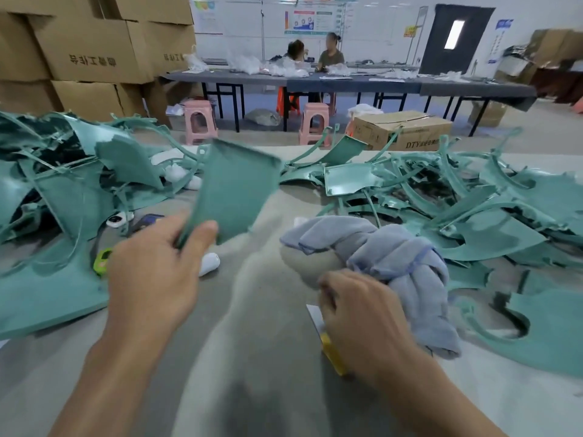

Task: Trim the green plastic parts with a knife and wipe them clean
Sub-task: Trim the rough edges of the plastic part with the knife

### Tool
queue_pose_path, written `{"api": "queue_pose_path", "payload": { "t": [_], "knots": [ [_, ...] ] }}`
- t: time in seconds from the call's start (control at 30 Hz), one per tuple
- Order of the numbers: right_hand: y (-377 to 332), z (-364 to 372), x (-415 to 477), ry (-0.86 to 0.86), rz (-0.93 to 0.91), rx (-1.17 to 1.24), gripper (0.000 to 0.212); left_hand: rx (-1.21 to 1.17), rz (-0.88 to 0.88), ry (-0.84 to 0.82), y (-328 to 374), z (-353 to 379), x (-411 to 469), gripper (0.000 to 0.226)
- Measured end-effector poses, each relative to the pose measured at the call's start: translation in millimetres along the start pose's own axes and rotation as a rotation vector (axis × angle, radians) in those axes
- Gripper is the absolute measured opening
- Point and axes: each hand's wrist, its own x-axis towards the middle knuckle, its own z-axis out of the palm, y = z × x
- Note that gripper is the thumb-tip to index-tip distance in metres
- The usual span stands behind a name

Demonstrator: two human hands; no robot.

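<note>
Left hand (151, 272) is pinching the green panel (235, 190) by its lower corner, panel standing toward 12 o'clock. It is seeming light, thin, stiff, burr-edged; flat faces are looking safest to hold. Right hand (362, 307) is clutching the cloth (394, 257) at the panel's 4 o'clock.

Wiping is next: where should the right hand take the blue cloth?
Grab the cloth by its bunched near edge, coming from the front-left, where the right hand, holding the knife, is. The folds stand high there; green parts crowd its far side.
</note>
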Motion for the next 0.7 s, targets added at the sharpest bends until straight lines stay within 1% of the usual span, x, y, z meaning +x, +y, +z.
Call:
{"api": "queue_pose_path", "payload": {
  "t": [0.03, 0.07, 0.1, 0.13, 0.2, 0.27, 0.3, 0.33, 0.4, 0.47, 0.53, 0.6, 0.63, 0.7],
  "knots": [
    [-2, 1, -4, -0.149, 0.099, -0.068, 0.028, 0.161, 0.097, -0.047, 1, 4, -5, 0.037],
    [-1, 1, -8, -0.261, 0.172, -0.139, 0.039, 0.256, 0.183, -0.092, 1, 11, -13, 0.038],
    [-1, 0, -13, -0.327, 0.194, -0.180, 0.045, 0.300, 0.248, -0.127, -1, 19, -22, 0.037],
    [-1, -2, -17, -0.372, 0.187, -0.203, 0.045, 0.310, 0.289, -0.160, -5, 27, -31, 0.035],
    [-2, -7, -21, -0.439, 0.156, -0.217, 0.038, 0.269, 0.291, -0.205, -16, 43, -45, 0.028],
    [4, -10, -20, -0.512, 0.165, -0.172, 0.035, 0.220, 0.280, -0.222, -27, 56, -53, 0.015],
    [7, -11, -17, -0.552, 0.170, -0.150, 0.034, 0.194, 0.257, -0.244, -30, 60, -56, 0.013],
    [11, -11, -14, -0.581, 0.166, -0.135, 0.034, 0.163, 0.220, -0.287, -31, 64, -58, 0.017],
    [20, -10, -10, -0.594, 0.152, -0.097, 0.033, 0.112, 0.124, -0.371, -31, 67, -60, 0.030],
    [30, -8, -9, -0.589, 0.121, -0.049, 0.030, 0.090, 0.061, -0.393, -29, 66, -62, 0.042],
    [43, -8, -7, -0.594, 0.072, 0.017, 0.026, 0.088, 0.050, -0.388, -27, 64, -64, 0.054],
    [61, -15, -2, -0.594, 0.061, 0.117, 0.025, 0.088, 0.082, -0.400, -27, 63, -64, 0.061],
    [69, -19, 2, -0.568, 0.085, 0.183, 0.026, 0.077, 0.091, -0.419, -26, 63, -64, 0.063],
    [82, -24, 7, -0.419, 0.202, 0.391, 0.022, 0.027, 0.100, -0.461, -23, 62, -64, 0.066]
  ]
}}
